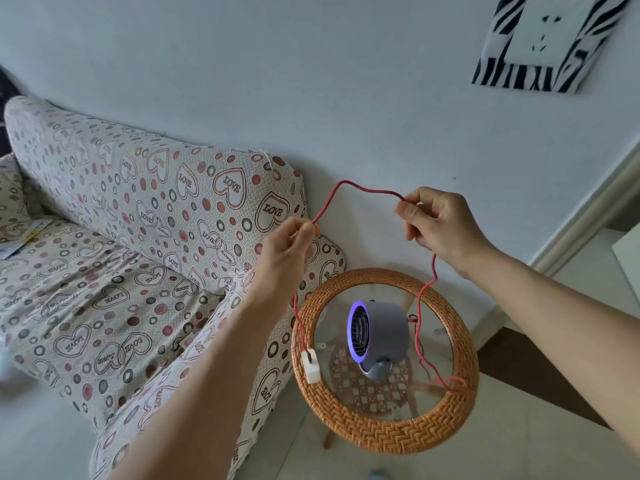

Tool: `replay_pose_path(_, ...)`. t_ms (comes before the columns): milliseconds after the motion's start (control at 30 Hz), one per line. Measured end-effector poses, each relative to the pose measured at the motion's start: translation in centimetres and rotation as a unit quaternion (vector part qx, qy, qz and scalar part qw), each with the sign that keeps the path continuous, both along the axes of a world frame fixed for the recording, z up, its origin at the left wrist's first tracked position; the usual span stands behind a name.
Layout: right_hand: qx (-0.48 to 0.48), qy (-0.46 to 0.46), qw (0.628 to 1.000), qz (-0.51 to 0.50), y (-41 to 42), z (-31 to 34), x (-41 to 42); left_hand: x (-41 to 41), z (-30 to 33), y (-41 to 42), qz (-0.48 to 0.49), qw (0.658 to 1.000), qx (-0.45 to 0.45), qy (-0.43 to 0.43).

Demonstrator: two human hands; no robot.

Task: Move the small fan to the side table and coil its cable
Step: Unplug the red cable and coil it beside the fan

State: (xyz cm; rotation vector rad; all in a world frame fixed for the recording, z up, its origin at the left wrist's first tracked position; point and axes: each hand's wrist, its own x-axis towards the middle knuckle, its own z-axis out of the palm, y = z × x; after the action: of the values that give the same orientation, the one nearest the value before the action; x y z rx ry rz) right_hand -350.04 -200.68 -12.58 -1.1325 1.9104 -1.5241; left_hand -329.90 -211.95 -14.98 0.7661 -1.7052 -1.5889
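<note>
A small grey fan [379,332] with a purple-lit ring stands upright on the glass top of the round side table [384,434], which has a woven rattan rim. Its red cable [367,190] arches in the air between my two hands. My left hand [287,247] pinches the cable above the sofa arm; from it the cable hangs down to a white plug [310,367] lying on the table's left rim. My right hand [440,226] pinches the cable higher up, and from there it drops to the fan's back, with a slack loop over the right rim.
A sofa [121,271] with a heart-patterned cover stands against the wall, left of the table and touching it. A wall socket in a zebra-striped frame [550,39] is high on the right. Pale floor tiles lie below and to the right.
</note>
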Motion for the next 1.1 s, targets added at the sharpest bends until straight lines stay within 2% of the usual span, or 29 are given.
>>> replay_pose_path(167, 0.021, -0.029, 0.999, -0.012, 2.3, -0.8, 3.7, 0.6, -0.5, 3.6, -0.038, 0.999, 0.032, -0.004)
replay_pose_path(367, 0.026, -0.154, 0.987, -0.023, 5.0, -2.0, 8.1, 1.1, -2.7, 7.4, -0.053, 0.993, 0.099, -0.020)
replay_pose_path(567, 0.100, -0.146, 0.984, -0.004, 7.9, -4.1, 10.6, 2.8, -3.2, 9.7, -0.052, 0.988, 0.144, -0.001)
replay_pose_path(633, 0.098, -0.144, 0.985, 0.013, 8.9, -4.7, 11.2, 3.2, -2.8, 10.3, -0.052, 0.991, 0.126, -0.012)
replay_pose_path(767, 0.004, -0.157, 0.987, 0.023, 10.6, -4.0, 11.9, 3.5, -2.0, 11.9, -0.065, 0.995, 0.055, -0.054)
replay_pose_path(867, 0.017, -0.114, 0.993, 0.020, 12.3, -2.5, 12.6, 4.2, -2.1, 13.4, -0.081, 0.991, -0.009, -0.108)
replay_pose_path(933, 0.029, -0.101, 0.994, -0.002, 13.8, -2.3, 12.8, 4.6, -2.5, 15.0, -0.098, 0.988, -0.023, -0.120)
replay_pose_path(1100, -0.061, -0.134, 0.987, -0.060, 17.6, -1.5, 13.0, 6.2, -4.3, 18.4, -0.137, 0.977, -0.046, -0.155)
